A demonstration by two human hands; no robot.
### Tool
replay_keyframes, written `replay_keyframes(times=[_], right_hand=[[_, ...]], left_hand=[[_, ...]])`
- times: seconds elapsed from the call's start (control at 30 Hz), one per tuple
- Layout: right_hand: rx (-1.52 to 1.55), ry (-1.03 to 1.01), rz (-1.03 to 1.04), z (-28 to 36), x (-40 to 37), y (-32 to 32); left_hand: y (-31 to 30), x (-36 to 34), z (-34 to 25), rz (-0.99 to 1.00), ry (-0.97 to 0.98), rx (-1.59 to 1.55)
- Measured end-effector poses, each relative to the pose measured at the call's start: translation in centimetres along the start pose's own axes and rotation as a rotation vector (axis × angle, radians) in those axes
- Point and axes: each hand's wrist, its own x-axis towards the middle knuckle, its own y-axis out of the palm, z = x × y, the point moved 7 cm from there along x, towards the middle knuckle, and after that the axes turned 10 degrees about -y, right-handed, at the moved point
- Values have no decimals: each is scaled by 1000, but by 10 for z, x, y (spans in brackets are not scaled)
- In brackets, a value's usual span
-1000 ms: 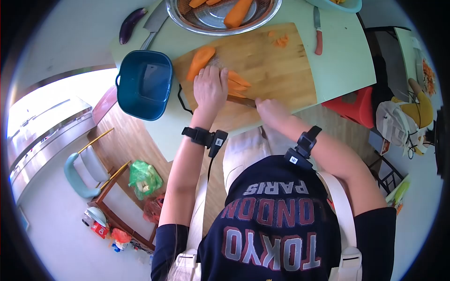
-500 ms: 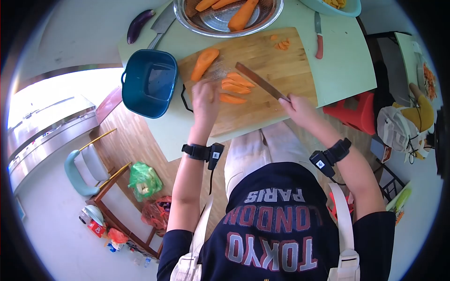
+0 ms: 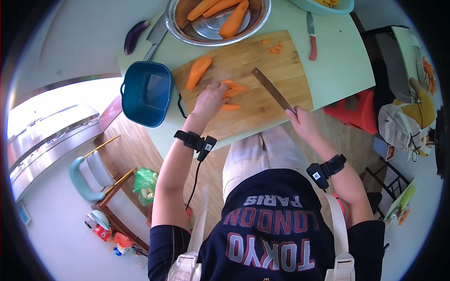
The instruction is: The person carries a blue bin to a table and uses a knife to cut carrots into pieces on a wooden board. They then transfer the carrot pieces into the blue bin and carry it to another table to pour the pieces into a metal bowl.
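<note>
My right hand (image 3: 302, 122) is closed round the handle of a kitchen knife (image 3: 272, 89), its blade held over the cutting board (image 3: 262, 112) and pointing away to the left. My left hand (image 3: 211, 100) reaches across the board's left part, its fingers bent onto a bunch of carrot slices (image 3: 236, 87) and partly covering them. One more carrot slice (image 3: 230, 107) lies just below those fingers. Beyond the hand rests a cut piece of carrot (image 3: 199, 72). Small carrot bits (image 3: 275, 48) are at the board's far right.
A steel bowl (image 3: 176, 35) with several carrots stands behind the board. To the left are a blue bin (image 3: 146, 93), a cleaver (image 3: 156, 35) and an eggplant (image 3: 135, 37). A red-handled knife (image 3: 312, 42) lies at right, near a red stool (image 3: 354, 112). Another person (image 3: 422, 107) is at far right.
My left hand has moved right and onto the carrot slices, its fingers now over them. The knife is still in my right hand, over the board. The whole view has shifted slightly.
</note>
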Motion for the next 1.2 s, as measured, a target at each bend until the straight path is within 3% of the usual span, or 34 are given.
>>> replay_keyframes(times=[0.1,0.27,0.3,0.37,0.4,0.47,0.7,0.77,0.9,1.0,1.07,1.2], right_hand=[[10,32,-4,-3,-4,-5],[10,41,-88,-8,-5,-19],[15,62,-102,-10,-5,-23],[10,89,-105,-13,-5,-28],[7,111,-106,-16,-5,-29],[4,122,-106,-21,-6,-30],[-14,153,-80,-28,-13,-24],[-9,144,-88,-30,-14,-22],[-27,97,-116,-33,-16,-16],[-81,84,-60,-31,-15,-10],[-102,79,-36,-26,-16,-8],[-90,32,-23,-16,-19,-5]], left_hand=[[9,3,-15,95,31,-24],[23,21,-57,5,-180,-657],[35,27,-63,9,-176,-659],[32,33,-81,-277,-46,-308],[33,32,-85,-275,-44,-311],[26,25,-103,-424,43,24],[38,31,-100,-437,91,114],[40,42,-84,-294,-96,38],[26,51,-66,-393,-179,-11],[15,38,-76,-517,-73,16],[29,30,-84,-385,58,-130],[25,34,-76,-524,52,-140]])
